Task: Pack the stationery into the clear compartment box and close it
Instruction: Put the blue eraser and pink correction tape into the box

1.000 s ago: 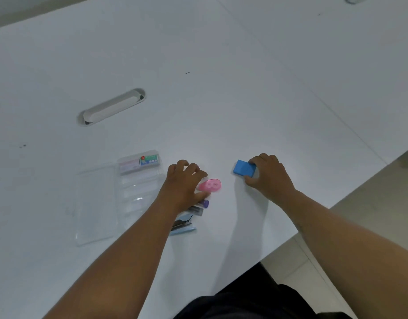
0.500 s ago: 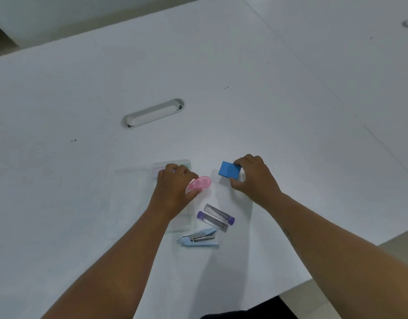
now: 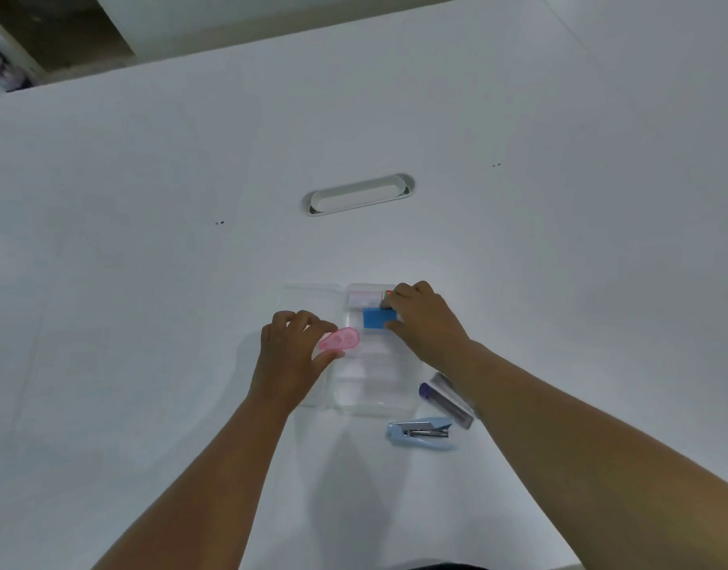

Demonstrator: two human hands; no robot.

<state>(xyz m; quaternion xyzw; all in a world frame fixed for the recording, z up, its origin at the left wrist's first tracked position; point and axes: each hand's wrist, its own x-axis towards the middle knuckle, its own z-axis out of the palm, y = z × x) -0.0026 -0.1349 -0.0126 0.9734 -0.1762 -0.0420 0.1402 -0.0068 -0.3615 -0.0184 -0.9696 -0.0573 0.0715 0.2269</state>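
Now the right hand (image 3: 426,322) pinches a flat blue eraser (image 3: 378,318) by its right end, fingers closed on it, and holds it over or in the second compartment from the far end of the clear compartment box (image 3: 376,388); whether the eraser rests on the floor of that cell cannot be told. Just beyond it, in the farthest compartment, lies a small white packet (image 3: 364,298) with a red and green label, partly hidden by the knuckles. The left hand (image 3: 292,351) grips a pink, teardrop-shaped correction tape (image 3: 340,339) of translucent plastic between thumb and fingertips, at the box's left edge over the hinge line. The box is thin, see-through plastic with ribbed dividers, and its open lid (image 3: 313,306) lies flat to the left, nearly invisible against the table (image 3: 148,240), which is smooth, matte white. Near and right of the box, under the right forearm, lie two clear tubes (image 3: 444,399) with purple ends, and nearer still a pale blue stapler (image 3: 420,433) with a metal top, on its side. A long oval cable slot (image 3: 359,194) sits well beyond the box. Half a second ago the eraser was held right of the box above bare table, and the pink tape was over the box's right side; both hands have since shifted leftward.
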